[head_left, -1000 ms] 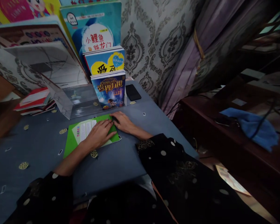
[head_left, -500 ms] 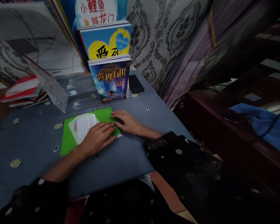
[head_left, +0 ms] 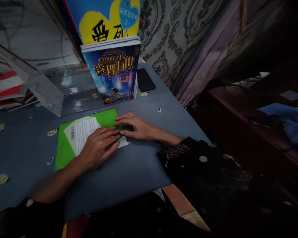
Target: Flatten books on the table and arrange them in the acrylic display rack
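A thin green book (head_left: 64,140), with a pale printed panel on its cover, lies on the grey-blue table. My left hand (head_left: 98,145) rests across its lower right part, fingers stretched out toward the right edge. From the other side my right hand (head_left: 136,127) reaches over that edge, fingers extended and the thumb apart from them. The fingertips of both hands nearly meet there. A bit of white page (head_left: 124,141) sticks out beneath, by the right edge. What lies under the fingers is hidden.
Behind stands a clear acrylic holder (head_left: 53,102) bearing a dark blue book (head_left: 114,71) and a blue-and-yellow book (head_left: 89,16). A black phone (head_left: 146,80) lies beside it. Red-and-white books (head_left: 7,87) are stacked at left. The table's right edge borders a curtain (head_left: 201,62).
The view has moved closer and tilted down, so the books at the back look larger. Both hands stay on the green book with nearly the same pose. A blurred shape at far left is gone.
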Tool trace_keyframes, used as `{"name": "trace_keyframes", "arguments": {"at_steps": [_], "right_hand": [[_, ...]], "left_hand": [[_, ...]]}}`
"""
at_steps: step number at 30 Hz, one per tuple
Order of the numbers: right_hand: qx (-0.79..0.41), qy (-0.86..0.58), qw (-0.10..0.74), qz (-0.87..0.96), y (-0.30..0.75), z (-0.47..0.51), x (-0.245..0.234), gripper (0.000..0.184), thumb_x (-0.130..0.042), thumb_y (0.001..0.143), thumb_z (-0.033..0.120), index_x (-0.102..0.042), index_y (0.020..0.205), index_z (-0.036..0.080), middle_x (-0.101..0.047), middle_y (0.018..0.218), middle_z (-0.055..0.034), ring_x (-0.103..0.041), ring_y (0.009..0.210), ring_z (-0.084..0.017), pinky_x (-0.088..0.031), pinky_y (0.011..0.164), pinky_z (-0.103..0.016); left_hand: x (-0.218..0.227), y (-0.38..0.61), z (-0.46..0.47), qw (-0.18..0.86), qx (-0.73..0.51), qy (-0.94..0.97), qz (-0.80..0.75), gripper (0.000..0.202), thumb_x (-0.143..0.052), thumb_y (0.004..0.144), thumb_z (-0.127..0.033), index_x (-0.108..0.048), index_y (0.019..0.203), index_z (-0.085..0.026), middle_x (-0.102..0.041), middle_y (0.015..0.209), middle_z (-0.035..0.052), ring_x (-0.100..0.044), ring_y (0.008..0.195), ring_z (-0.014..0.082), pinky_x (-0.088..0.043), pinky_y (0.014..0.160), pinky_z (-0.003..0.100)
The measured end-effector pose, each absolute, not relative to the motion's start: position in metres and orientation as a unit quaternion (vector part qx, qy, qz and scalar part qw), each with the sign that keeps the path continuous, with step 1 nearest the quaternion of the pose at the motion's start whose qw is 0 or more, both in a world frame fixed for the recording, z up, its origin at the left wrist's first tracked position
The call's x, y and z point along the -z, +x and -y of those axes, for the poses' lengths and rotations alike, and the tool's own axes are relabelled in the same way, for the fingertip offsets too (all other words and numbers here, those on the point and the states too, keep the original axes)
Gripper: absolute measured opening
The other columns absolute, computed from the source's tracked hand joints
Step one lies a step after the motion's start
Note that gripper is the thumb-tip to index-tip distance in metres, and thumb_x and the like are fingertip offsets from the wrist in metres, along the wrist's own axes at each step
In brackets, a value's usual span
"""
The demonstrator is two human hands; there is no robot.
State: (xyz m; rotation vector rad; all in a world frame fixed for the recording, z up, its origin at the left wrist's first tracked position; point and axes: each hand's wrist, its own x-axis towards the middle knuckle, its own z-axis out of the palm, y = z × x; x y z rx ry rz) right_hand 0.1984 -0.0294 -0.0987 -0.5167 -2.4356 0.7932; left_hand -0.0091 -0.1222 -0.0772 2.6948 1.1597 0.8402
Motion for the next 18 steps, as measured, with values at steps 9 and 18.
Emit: {"name": "trace_keyframes", "arguments": {"at_steps": [9,18], "right_hand": [[-0.303,-0.18,0.263,0.898,0.2003,0.0278,0.0989,0.029,-0.062,0.092,0.031,-0.065,0.118,0.018,-0.063,0.131,-0.0114,-0.055,0.124,-0.024,-0.041,0.106,-0.046],[-0.308,-0.188,0.255,0.897,0.2002,0.0289,0.097,0.032,-0.065,0.091,0.036,-0.065,0.119,0.021,-0.062,0.131,-0.0085,-0.054,0.125,-0.024,-0.039,0.108,-0.047]], "left_hand": [[0.0748,-0.009,0.1229,0.035,-0.27,0.891,-0.362,0.025,-0.054,0.095,-0.021,-0.072,0.112,-0.019,-0.075,0.11,0.0092,-0.068,0.109,0.0246,-0.055,0.094,0.046],[0.0757,-0.0087,0.1245,0.033,-0.271,0.892,-0.359,0.025,-0.055,0.094,-0.022,-0.072,0.111,-0.018,-0.075,0.111,0.0099,-0.066,0.111,0.0263,-0.055,0.094,0.049]]}}
